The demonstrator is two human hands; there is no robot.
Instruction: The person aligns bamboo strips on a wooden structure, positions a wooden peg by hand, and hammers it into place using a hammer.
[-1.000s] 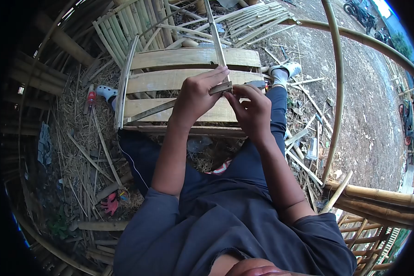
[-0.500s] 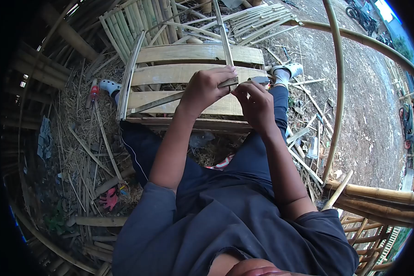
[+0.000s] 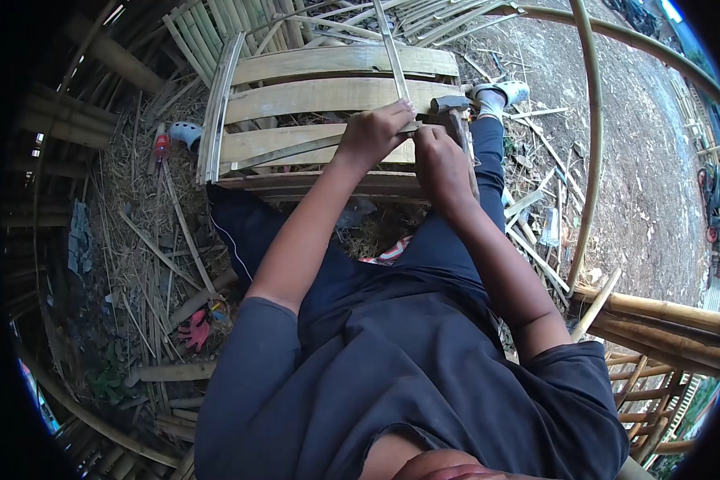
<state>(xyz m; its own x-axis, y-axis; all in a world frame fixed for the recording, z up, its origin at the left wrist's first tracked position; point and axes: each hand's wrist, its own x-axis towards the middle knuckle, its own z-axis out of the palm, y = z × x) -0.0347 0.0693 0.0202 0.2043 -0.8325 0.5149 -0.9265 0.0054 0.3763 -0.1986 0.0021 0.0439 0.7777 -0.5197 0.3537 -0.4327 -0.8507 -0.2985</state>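
My left hand (image 3: 374, 132) is closed around a thin bamboo strip (image 3: 292, 150) that slants across the slatted wooden bench (image 3: 304, 98). Its fingertips press where this strip meets a longer bamboo strip (image 3: 390, 50) running away from me. Close beside it, my right hand (image 3: 442, 164) pinches at the crossing strip's end; whatever lies between those fingertips is too small to make out. Just beyond my right knuckles rests a hammer (image 3: 450, 104) on the bench's right end. Its handle runs back toward me, partly hidden by the right hand.
Split bamboo pieces (image 3: 448, 20) are heaped behind the bench. Straw and offcuts cover the ground around my legs. A red-capped bottle (image 3: 162, 146) and a pink glove (image 3: 194, 330) lie to the left. An upright bamboo pole (image 3: 594, 144) and rails (image 3: 664, 316) stand at right.
The view has shifted, so the bench appears higher. Both hands are slightly nearer my body relative to the slats. The hammer, partly covered by the right hand before, shows more fully.
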